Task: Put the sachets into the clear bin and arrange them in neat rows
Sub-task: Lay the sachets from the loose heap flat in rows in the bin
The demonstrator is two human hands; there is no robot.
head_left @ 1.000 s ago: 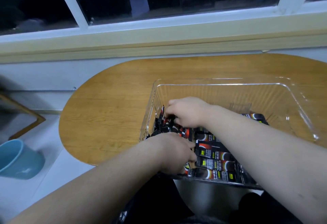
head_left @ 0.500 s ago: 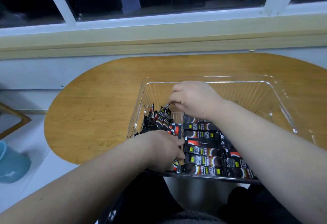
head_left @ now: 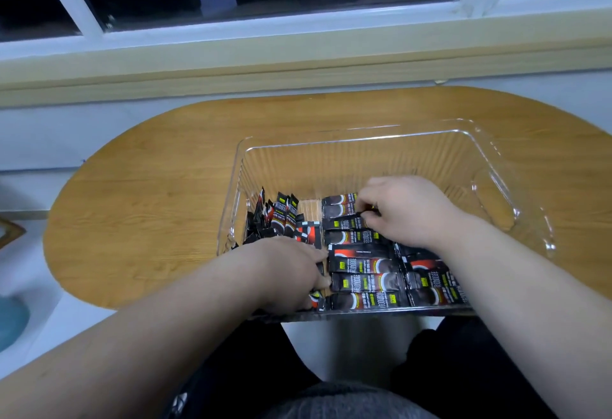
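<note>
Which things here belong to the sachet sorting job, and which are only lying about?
Job: clear bin, flat sachets in rows, upright sachets, left hand, right hand pinching a flat one.
Lying about: wooden table, blue container.

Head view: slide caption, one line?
Right hand pinches a sachet in the clear bin; left hand rests against the flat rows.
</note>
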